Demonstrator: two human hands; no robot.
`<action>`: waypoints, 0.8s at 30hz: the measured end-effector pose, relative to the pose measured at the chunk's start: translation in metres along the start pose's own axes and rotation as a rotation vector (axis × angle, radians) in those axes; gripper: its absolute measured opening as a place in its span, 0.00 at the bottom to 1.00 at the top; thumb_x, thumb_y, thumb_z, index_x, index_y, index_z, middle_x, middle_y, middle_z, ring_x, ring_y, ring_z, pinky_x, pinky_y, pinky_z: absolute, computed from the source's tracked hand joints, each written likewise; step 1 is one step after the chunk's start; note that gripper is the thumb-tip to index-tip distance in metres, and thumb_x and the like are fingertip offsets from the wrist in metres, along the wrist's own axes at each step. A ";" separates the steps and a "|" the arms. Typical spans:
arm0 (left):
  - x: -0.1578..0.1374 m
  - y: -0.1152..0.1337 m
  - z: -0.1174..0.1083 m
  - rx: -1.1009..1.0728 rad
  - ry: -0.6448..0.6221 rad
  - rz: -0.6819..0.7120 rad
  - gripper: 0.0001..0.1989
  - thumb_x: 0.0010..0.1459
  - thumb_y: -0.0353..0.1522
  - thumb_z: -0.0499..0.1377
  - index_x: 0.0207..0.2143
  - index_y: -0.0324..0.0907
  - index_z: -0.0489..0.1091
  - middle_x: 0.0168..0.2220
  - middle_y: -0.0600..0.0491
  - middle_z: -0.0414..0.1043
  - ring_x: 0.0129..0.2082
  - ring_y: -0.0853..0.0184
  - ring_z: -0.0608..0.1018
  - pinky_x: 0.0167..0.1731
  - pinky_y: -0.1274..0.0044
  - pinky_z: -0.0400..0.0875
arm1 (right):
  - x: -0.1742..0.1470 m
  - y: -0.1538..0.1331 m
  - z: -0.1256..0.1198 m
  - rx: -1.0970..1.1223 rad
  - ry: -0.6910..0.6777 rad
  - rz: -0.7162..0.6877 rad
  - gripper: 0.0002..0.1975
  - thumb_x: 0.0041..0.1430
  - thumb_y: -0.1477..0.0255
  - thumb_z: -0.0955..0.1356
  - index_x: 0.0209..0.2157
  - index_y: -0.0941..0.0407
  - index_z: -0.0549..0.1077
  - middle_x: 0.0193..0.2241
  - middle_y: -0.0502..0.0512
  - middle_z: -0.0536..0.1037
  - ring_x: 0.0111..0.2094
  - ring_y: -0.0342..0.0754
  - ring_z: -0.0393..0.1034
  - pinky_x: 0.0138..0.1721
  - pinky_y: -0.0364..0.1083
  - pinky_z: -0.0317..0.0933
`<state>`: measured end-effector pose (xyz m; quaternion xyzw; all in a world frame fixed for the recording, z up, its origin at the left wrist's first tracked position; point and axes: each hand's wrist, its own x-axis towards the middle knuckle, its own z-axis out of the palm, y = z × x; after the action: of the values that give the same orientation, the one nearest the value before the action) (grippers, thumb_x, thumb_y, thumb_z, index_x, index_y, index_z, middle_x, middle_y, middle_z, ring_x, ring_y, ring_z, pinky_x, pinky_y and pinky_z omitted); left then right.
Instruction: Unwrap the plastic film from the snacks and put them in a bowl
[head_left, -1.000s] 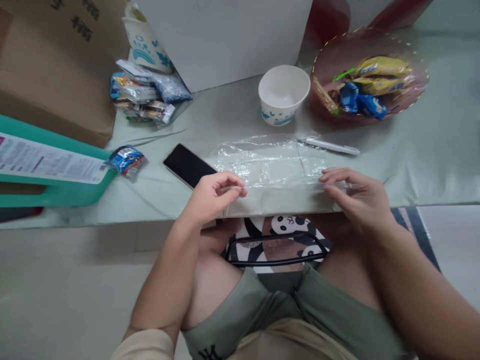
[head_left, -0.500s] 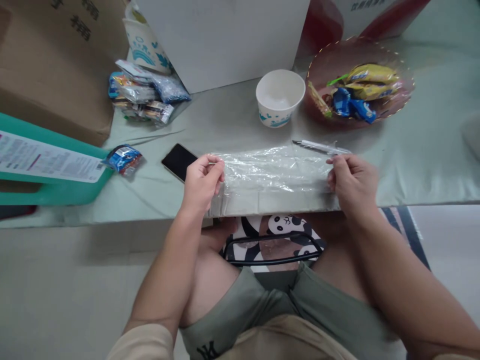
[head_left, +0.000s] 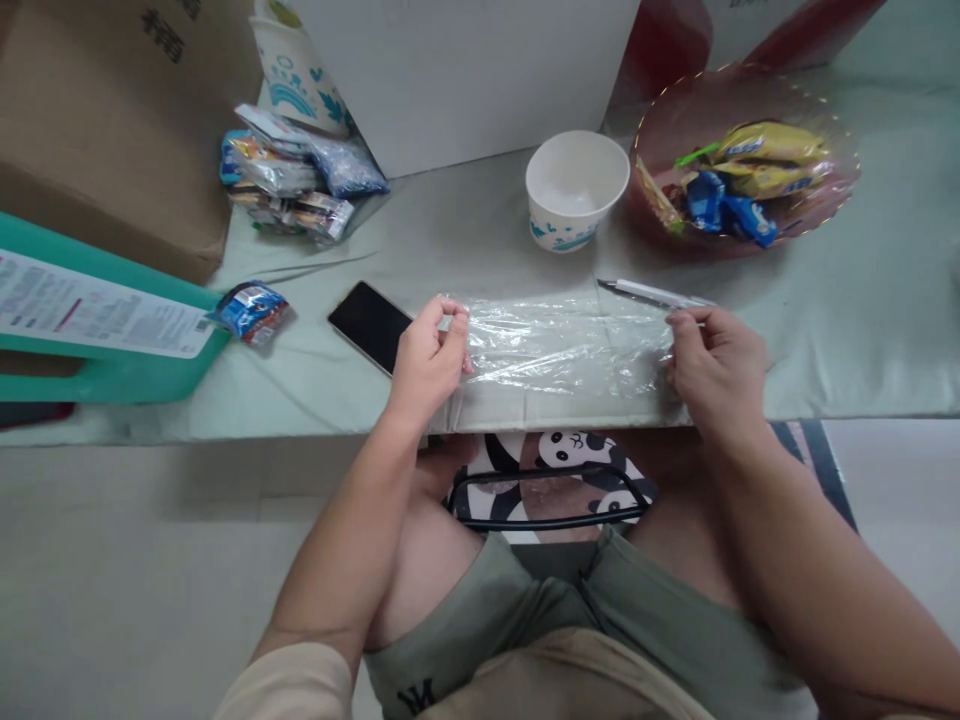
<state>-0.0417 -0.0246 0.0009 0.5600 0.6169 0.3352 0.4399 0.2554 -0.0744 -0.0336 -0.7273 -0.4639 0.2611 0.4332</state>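
A clear, crinkled plastic bag (head_left: 559,345) is stretched flat between my hands, just above the table's front edge. My left hand (head_left: 435,355) pinches its left end between thumb and fingers. The right end is pinched in my right hand (head_left: 712,365). Behind the left hand lies a black phone (head_left: 369,322), its lower corner near my wrist. A white pen (head_left: 652,294) rests just beyond the right hand, its far tip pointing left. Past the bag stands a white paper cup (head_left: 576,190) with blue prints; only its white inner wall shows inside.
A pink glass bowl (head_left: 652,130) holds yellow and blue wrapped snacks. At the left are a pile of packaged snacks (head_left: 292,180), a small blue packet (head_left: 255,312), a green plastic holder (head_left: 150,385) and a cardboard box (head_left: 112,150). A white box (head_left: 480,80) stands behind.
My left hand has shifted slightly right, while the right hand has moved a little, so the bag spans slightly less width. The view has also shifted a bit. Both pinches stay closed.
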 end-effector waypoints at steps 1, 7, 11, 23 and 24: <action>0.001 -0.001 0.000 0.023 0.009 0.000 0.04 0.67 0.36 0.55 0.38 0.47 0.67 0.14 0.62 0.65 0.11 0.72 0.66 0.14 0.82 0.58 | 0.000 0.000 0.000 0.017 0.005 0.040 0.10 0.65 0.62 0.66 0.37 0.53 0.73 0.17 0.45 0.68 0.14 0.40 0.59 0.16 0.42 0.53; 0.006 -0.006 -0.001 -0.037 0.034 -0.038 0.05 0.69 0.37 0.53 0.39 0.48 0.65 0.15 0.62 0.64 0.12 0.71 0.68 0.16 0.81 0.59 | -0.017 -0.005 -0.002 0.321 -0.097 0.123 0.21 0.56 0.65 0.71 0.50 0.53 0.67 0.22 0.45 0.76 0.21 0.46 0.72 0.26 0.46 0.68; 0.006 -0.004 -0.004 0.059 0.013 -0.016 0.04 0.65 0.35 0.56 0.36 0.47 0.68 0.14 0.62 0.63 0.12 0.72 0.64 0.17 0.80 0.58 | -0.029 -0.003 -0.008 0.134 -0.085 0.005 0.18 0.58 0.68 0.70 0.50 0.52 0.70 0.16 0.42 0.71 0.18 0.46 0.67 0.24 0.45 0.63; 0.010 -0.002 -0.001 0.379 0.068 0.083 0.02 0.59 0.33 0.59 0.34 0.45 0.70 0.17 0.61 0.61 0.20 0.70 0.63 0.27 0.77 0.57 | -0.030 0.003 -0.019 -0.329 -0.142 -0.051 0.11 0.54 0.68 0.65 0.30 0.53 0.80 0.19 0.50 0.75 0.19 0.44 0.63 0.25 0.46 0.57; 0.011 -0.002 -0.001 0.407 0.069 0.086 0.02 0.59 0.33 0.59 0.34 0.45 0.71 0.18 0.60 0.62 0.20 0.69 0.64 0.28 0.76 0.58 | -0.030 0.005 -0.020 -0.377 -0.158 -0.094 0.11 0.54 0.68 0.65 0.30 0.52 0.81 0.18 0.50 0.73 0.19 0.45 0.63 0.25 0.46 0.57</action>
<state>-0.0432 -0.0143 -0.0021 0.6514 0.6619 0.2413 0.2818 0.2606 -0.1099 -0.0290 -0.7502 -0.5706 0.2054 0.2635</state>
